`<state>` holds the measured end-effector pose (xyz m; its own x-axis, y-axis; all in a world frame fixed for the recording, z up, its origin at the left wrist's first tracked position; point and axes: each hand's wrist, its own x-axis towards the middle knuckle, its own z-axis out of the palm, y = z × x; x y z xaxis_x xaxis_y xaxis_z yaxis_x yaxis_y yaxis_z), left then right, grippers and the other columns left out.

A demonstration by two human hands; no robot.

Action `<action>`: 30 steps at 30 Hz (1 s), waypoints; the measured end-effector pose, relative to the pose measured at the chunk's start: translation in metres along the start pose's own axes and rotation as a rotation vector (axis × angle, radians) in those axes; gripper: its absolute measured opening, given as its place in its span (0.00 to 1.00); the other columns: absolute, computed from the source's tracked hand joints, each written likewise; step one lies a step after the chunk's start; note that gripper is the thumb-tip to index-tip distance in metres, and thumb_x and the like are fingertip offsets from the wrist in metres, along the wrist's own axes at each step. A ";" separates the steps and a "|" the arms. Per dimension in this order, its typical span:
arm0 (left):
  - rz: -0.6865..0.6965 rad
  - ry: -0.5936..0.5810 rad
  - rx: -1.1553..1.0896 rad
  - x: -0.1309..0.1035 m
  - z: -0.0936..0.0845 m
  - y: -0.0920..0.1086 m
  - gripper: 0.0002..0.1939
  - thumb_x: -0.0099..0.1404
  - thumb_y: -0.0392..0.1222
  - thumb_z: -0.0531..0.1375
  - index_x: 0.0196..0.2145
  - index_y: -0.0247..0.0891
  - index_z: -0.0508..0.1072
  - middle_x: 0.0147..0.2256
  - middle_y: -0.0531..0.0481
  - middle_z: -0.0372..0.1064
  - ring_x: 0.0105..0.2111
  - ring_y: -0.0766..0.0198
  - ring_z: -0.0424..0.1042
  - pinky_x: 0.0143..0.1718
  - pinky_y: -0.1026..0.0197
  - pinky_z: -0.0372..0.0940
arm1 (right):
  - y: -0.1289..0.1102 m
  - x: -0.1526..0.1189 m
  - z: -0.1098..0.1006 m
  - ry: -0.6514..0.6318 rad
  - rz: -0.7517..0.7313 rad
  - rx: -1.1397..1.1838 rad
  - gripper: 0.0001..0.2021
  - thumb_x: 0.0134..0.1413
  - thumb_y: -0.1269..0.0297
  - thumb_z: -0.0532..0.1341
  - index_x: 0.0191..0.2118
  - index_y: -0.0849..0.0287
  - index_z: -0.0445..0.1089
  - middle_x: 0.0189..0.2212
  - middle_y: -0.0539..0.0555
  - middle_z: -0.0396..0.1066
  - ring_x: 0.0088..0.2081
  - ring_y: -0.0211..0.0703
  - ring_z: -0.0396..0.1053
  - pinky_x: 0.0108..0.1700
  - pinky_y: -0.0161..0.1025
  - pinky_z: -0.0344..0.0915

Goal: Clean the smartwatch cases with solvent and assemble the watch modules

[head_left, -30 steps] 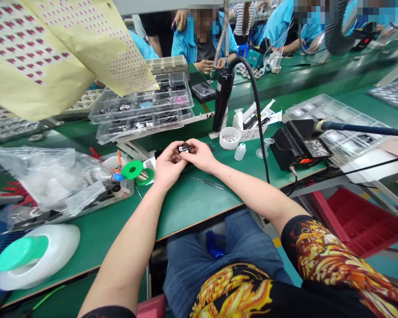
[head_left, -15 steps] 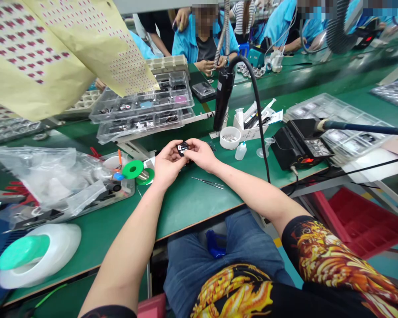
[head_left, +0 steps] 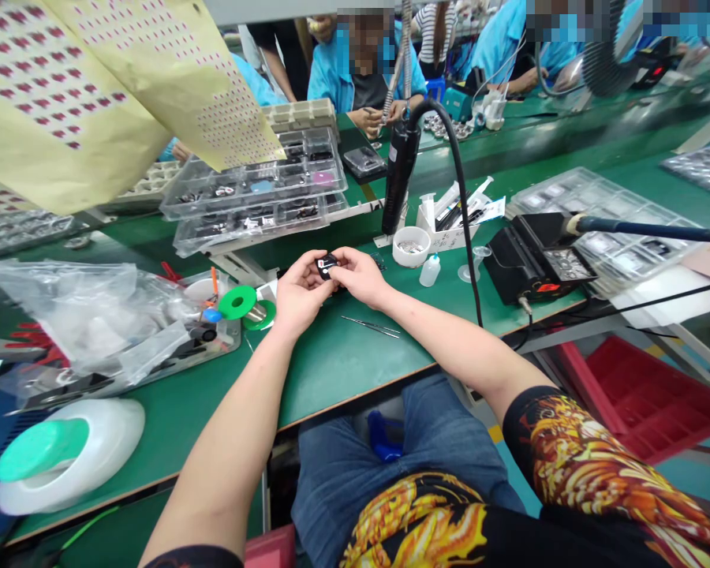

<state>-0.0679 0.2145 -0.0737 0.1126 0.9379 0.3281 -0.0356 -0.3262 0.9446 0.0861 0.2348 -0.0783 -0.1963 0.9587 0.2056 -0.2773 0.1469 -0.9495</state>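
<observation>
Between my two hands is a small dark round piece (head_left: 326, 266) with white and red spots on its face; its exact kind cannot be made out. My left hand (head_left: 299, 293) grips its left side, fingers curled around it. On the other side my right hand (head_left: 358, 278) pinches it, the thumb lying across its lower front. Both hands are above the green bench top, and the fingers hide much of the piece. A pair of tweezers (head_left: 371, 325) lies on the bench just below my right wrist.
A solder spool (head_left: 238, 303) and plastic bags (head_left: 95, 308) lie to the left, a white and green tape dispenser (head_left: 71, 454) nearer. Beyond my hands are a white dish (head_left: 411, 246), a small bottle (head_left: 430, 270) and a black soldering station (head_left: 532, 260). Co-workers sit across the bench.
Almost nothing differs: both hands keep the dark piece in the same spot, with only a very slight shift of the piece. Across the bench, a person's raised hand has moved slightly.
</observation>
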 end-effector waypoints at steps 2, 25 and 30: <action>0.005 0.001 0.007 0.000 0.000 0.000 0.31 0.55 0.37 0.74 0.56 0.41 0.77 0.40 0.51 0.78 0.33 0.66 0.77 0.37 0.62 0.76 | -0.002 -0.001 0.000 -0.009 0.006 -0.008 0.13 0.48 0.62 0.67 0.40 0.58 0.71 0.30 0.46 0.74 0.29 0.38 0.72 0.32 0.38 0.72; 0.010 0.003 0.011 0.001 0.002 0.001 0.31 0.53 0.35 0.73 0.56 0.41 0.77 0.40 0.51 0.78 0.33 0.66 0.76 0.37 0.63 0.75 | -0.001 -0.001 -0.001 -0.012 0.002 -0.047 0.15 0.46 0.61 0.67 0.42 0.58 0.71 0.32 0.47 0.74 0.31 0.40 0.72 0.34 0.38 0.71; 0.037 0.023 0.081 -0.002 0.004 0.000 0.30 0.55 0.36 0.72 0.56 0.41 0.77 0.41 0.50 0.78 0.35 0.64 0.78 0.37 0.62 0.75 | 0.002 -0.002 -0.002 0.006 -0.052 -0.165 0.16 0.48 0.58 0.70 0.42 0.58 0.71 0.35 0.47 0.74 0.34 0.38 0.71 0.39 0.37 0.70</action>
<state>-0.0638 0.2124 -0.0743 0.0900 0.9270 0.3641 0.0416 -0.3687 0.9286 0.0881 0.2341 -0.0807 -0.1799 0.9503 0.2541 -0.1290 0.2333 -0.9638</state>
